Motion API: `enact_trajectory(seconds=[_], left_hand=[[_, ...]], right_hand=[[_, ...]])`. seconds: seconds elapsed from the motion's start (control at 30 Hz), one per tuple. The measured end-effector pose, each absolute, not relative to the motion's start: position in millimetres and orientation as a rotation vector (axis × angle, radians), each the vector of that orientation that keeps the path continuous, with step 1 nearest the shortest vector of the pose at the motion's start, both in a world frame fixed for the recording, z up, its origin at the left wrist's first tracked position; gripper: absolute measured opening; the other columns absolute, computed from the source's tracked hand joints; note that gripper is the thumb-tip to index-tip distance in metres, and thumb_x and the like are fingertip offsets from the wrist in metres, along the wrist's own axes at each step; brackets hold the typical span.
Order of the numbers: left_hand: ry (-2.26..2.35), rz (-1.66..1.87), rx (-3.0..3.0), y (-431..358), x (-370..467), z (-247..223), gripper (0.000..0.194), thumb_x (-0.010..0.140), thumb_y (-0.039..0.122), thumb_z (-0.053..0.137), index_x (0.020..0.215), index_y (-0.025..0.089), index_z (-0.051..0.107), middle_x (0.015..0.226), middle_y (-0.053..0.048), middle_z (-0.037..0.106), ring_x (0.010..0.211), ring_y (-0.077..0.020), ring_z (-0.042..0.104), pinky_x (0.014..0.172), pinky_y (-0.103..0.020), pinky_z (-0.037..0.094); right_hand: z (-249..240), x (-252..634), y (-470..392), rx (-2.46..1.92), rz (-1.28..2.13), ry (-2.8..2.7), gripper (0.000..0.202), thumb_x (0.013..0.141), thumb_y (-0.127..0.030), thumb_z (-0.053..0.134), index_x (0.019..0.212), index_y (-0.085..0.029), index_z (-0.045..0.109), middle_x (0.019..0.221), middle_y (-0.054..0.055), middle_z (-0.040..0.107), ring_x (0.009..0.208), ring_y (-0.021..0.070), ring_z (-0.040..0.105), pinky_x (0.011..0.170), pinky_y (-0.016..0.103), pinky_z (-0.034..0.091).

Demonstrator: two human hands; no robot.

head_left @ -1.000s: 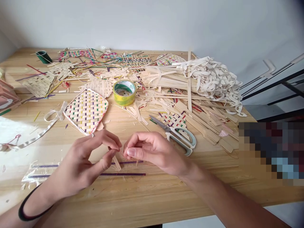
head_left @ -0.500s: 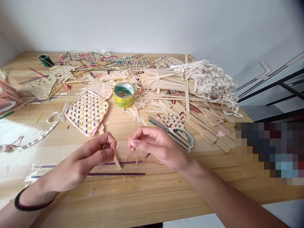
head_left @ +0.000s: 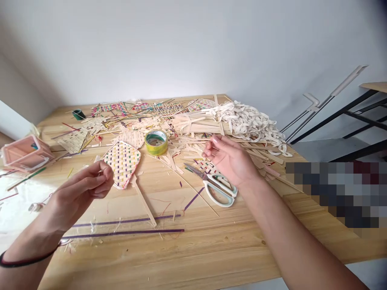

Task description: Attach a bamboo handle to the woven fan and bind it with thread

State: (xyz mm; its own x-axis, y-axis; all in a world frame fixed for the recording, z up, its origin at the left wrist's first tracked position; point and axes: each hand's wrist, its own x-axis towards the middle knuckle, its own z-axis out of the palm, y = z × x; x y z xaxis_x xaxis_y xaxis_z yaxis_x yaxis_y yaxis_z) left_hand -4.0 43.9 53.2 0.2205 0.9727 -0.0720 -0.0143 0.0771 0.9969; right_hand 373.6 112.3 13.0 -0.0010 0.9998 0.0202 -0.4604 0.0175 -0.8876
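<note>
My left hand (head_left: pixel 86 183) is closed in a pinch above the left of the table, in front of a woven bamboo fan (head_left: pixel 122 161) with coloured strips and a bound edge. The fan's flat wooden handle (head_left: pixel 144 201) points towards me. My right hand (head_left: pixel 231 159) hangs above the white-handled scissors (head_left: pixel 219 189), its fingers curled in towards the thumb. Anything between the fingertips of either hand is too fine to make out. The scissors lie on the table beside a small woven piece (head_left: pixel 201 165).
A roll of yellow tape (head_left: pixel 156 148) stands behind the fan. Purple strips (head_left: pixel 127 233) lie in front. Loose bamboo strips, a heap of white ribbon (head_left: pixel 254 123) and a green spool (head_left: pixel 79 114) fill the back. At left is a pink box (head_left: pixel 27 155); a metal frame (head_left: pixel 338 117) stands right.
My hands have moved apart, the left one to the left and the right one up and to the right. The view has tilted up, and the scissors and fan handle now show more fully.
</note>
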Motion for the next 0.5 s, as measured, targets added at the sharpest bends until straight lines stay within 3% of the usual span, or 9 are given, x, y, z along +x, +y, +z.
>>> enact_trajectory(seconds=[0.13, 0.3, 0.5], left_hand=[[1.226, 1.050, 1.216, 24, -48, 66, 0.024, 0.100, 0.038, 0.076, 0.083, 0.022, 0.073, 0.079, -0.002, 0.050, 0.066, -0.0166, 0.038, 0.054, -0.028, 0.043], [1.373, 1.156, 1.153, -17, -95, 64, 0.022, 0.099, 0.037, 0.074, 0.083, 0.023, 0.071, 0.080, -0.003, 0.050, 0.067, -0.0185, 0.035, 0.055, -0.031, 0.044], [1.377, 1.170, 1.064, -45, -108, 55, 0.025, 0.101, 0.041, 0.074, 0.086, 0.022, 0.069, 0.073, -0.001, 0.044, 0.066, -0.0169, 0.035, 0.057, -0.027, 0.044]], right_hand=[[16, 390, 125, -0.875, 1.264, -0.618, 0.014, 0.086, -0.014, 0.077, 0.077, -0.018, 0.068, 0.080, 0.002, 0.068, 0.079, 0.0162, 0.066, 0.080, 0.031, 0.061], [18, 403, 133, -0.898, 1.143, -0.413, 0.025, 0.093, -0.003, 0.062, 0.073, -0.017, 0.065, 0.082, 0.005, 0.067, 0.081, 0.0161, 0.068, 0.093, 0.037, 0.062], [5, 407, 141, -0.886, 1.099, -0.393, 0.024, 0.087, 0.002, 0.062, 0.072, -0.014, 0.068, 0.083, 0.008, 0.065, 0.081, 0.0174, 0.071, 0.090, 0.038, 0.066]])
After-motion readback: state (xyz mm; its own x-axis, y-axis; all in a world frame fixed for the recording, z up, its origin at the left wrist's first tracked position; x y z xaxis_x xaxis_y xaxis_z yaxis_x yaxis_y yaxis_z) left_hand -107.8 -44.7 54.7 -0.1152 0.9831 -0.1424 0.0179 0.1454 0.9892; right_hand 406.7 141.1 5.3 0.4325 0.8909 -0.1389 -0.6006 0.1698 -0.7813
